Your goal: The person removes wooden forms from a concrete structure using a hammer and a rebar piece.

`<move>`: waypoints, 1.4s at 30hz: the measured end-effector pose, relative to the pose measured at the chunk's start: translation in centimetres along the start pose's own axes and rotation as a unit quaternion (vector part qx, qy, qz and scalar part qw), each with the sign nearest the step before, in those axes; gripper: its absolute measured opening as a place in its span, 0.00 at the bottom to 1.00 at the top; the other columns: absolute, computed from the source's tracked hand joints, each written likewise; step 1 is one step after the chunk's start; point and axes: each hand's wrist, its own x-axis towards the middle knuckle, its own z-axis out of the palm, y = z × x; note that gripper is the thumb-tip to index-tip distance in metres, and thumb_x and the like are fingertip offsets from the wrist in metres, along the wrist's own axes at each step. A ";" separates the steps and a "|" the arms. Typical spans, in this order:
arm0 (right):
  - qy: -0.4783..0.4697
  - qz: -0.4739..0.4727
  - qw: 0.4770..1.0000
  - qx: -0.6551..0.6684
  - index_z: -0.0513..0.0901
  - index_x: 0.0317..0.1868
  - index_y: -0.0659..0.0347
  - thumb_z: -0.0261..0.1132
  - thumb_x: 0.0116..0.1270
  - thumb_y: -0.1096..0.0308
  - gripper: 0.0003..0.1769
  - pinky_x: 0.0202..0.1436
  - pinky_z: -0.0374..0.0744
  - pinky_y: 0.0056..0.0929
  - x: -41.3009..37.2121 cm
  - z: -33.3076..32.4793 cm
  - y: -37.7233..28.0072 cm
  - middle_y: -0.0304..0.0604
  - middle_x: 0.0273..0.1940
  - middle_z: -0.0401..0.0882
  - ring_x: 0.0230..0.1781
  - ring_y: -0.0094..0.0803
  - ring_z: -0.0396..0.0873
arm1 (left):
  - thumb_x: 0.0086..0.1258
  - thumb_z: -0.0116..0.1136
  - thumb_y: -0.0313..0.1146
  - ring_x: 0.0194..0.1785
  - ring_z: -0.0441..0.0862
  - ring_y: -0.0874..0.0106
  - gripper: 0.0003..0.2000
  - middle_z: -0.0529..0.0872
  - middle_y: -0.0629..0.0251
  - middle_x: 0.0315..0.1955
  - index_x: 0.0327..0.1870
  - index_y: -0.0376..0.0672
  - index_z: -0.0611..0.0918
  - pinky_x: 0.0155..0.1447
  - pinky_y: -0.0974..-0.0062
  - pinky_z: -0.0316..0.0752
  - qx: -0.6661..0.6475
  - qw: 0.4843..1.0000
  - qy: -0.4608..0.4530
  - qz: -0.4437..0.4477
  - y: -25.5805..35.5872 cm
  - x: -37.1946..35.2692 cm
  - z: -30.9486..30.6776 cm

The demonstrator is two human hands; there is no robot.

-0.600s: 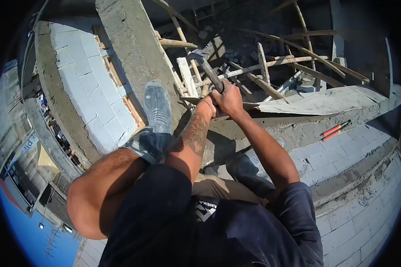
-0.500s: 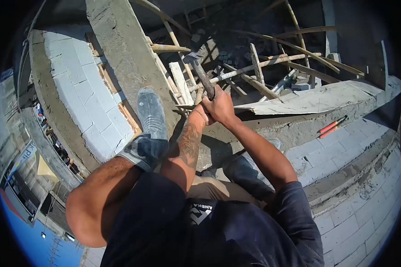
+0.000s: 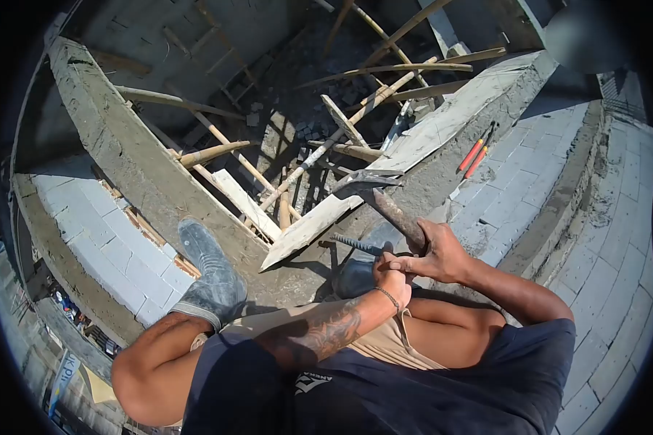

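Observation:
My right hand (image 3: 439, 254) is closed round the handle of a claw hammer (image 3: 397, 216), whose worn metal head points up and to the left. Just below it, my left hand (image 3: 392, 281) grips a short ribbed steel bar (image 3: 355, 245) that sticks out to the left. The two hands touch, and the fingers partly hide the bar's near end. Beneath the hammer head lies a pale board (image 3: 315, 228) along the concrete edge. A grey rubber boot (image 3: 212, 261) is planted on the concrete to the left; another boot is partly behind the bar.
Bamboo poles (image 3: 301, 174) cross the deep, shadowed opening ahead. A red-handled tool (image 3: 471, 158) lies on the ledge to the right. Pale block walls (image 3: 116, 239) flank the concrete beam (image 3: 138, 159) on the left. A long board (image 3: 457, 116) borders the opening on the right.
Both hands have drawn back toward my body and to the right, bringing the hammer with them. The steel bar in my left hand now shows. My view has shifted.

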 end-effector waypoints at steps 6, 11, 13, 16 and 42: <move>0.330 0.024 0.941 0.069 0.72 0.30 0.64 0.77 0.39 0.50 0.30 0.25 0.72 0.24 -5.8 -1.0 4.4 0.39 0.19 0.74 0.19 0.24 0.71 | 0.69 0.46 0.47 0.26 0.74 0.74 0.15 0.73 0.67 0.26 0.43 0.44 0.70 0.26 0.77 0.71 0.233 0.956 -0.158 -0.076 -1.6 0.7 8.0; 0.597 0.029 0.794 0.111 0.72 0.29 0.62 0.77 0.43 0.59 0.24 0.25 0.70 0.22 -4.5 0.6 9.9 0.35 0.21 0.73 0.21 0.20 0.69 | 0.70 0.45 0.44 0.24 0.71 0.76 0.13 0.70 0.67 0.26 0.42 0.42 0.66 0.25 0.82 0.70 0.277 0.909 -0.292 -0.111 -3.7 4.1 13.8; 0.683 -0.033 0.714 0.152 0.72 0.29 0.62 0.75 0.47 0.66 0.19 0.26 0.68 0.21 -3.2 0.2 11.1 0.34 0.22 0.70 0.22 0.19 0.66 | 0.71 0.44 0.43 0.24 0.72 0.78 0.14 0.70 0.68 0.24 0.37 0.39 0.67 0.26 0.85 0.71 0.317 0.881 -0.324 -0.139 -4.0 4.8 15.6; 0.703 -0.032 0.709 0.049 0.67 0.24 0.60 0.70 0.52 0.73 0.16 0.26 0.66 0.20 -3.5 -1.7 11.6 0.34 0.23 0.67 0.23 0.19 0.64 | 0.73 0.42 0.40 0.24 0.71 0.80 0.14 0.71 0.68 0.24 0.33 0.37 0.69 0.28 0.85 0.71 0.322 0.860 -0.370 -0.138 -4.9 5.2 17.3; 0.494 -0.017 0.852 0.172 0.61 0.17 0.57 0.72 0.51 0.67 0.23 0.19 0.68 0.19 6.9 -10.2 13.0 0.32 0.17 0.64 0.16 0.19 0.66 | 0.66 0.49 0.46 0.34 0.76 0.66 0.17 0.77 0.64 0.32 0.37 0.39 0.75 0.38 0.71 0.71 0.647 0.670 -0.196 0.308 1.2 16.3 20.0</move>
